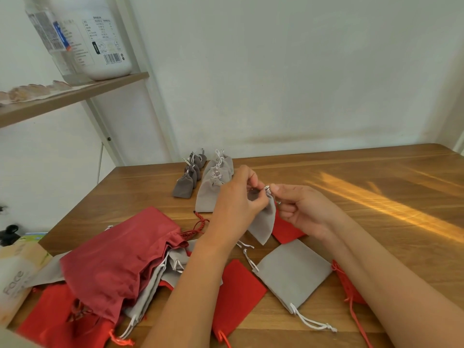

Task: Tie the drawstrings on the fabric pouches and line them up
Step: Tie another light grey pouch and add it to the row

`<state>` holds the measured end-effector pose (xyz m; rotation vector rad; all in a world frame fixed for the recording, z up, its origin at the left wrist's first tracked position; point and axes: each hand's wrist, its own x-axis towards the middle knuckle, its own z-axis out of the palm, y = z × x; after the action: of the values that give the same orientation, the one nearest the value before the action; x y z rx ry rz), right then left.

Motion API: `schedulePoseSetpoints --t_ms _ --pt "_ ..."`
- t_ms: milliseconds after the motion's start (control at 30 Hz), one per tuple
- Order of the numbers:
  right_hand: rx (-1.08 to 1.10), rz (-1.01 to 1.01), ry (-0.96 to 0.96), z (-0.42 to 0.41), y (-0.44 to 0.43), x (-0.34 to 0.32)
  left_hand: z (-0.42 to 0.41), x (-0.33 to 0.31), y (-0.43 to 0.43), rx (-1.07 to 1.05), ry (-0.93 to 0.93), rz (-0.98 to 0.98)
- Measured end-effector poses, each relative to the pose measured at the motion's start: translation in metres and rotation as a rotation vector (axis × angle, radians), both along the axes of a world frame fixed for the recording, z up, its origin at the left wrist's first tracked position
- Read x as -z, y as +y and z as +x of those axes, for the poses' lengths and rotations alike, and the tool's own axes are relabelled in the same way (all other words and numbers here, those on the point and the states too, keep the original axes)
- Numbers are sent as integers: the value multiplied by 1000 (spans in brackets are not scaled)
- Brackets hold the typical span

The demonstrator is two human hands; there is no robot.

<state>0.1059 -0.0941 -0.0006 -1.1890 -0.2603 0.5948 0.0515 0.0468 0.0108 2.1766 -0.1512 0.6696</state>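
One grey pouch (263,222) hanging | left hand (238,197), right hand (301,209) — pinching drawstring (267,188)

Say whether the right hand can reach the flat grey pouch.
Probably, once freed: the flat grey pouch lies uncovered near it, but the right hand pinches the drawstring of the held pouch.

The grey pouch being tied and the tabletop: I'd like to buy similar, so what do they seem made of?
The small grey drawstring pouch looks like velvet or faux suede: matte, napped, hanging limp. The brown table looks like wood or wood-grain veneer with a satin finish: lengthwise grain streaks, soft glare where sunlight falls.
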Motion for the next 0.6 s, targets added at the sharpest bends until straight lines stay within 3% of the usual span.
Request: schedulePoseSetpoints --t_ms 133,267,600 --pt "-68 58 147 0 -2 -2 -3 -1 0 26 -26 -20" --pt "7 90 271 -3 2 1 0 1 4 61 16 -61" --pt "97 138 334 -6 5 -2 -3 1 1 -18 -85 -126"
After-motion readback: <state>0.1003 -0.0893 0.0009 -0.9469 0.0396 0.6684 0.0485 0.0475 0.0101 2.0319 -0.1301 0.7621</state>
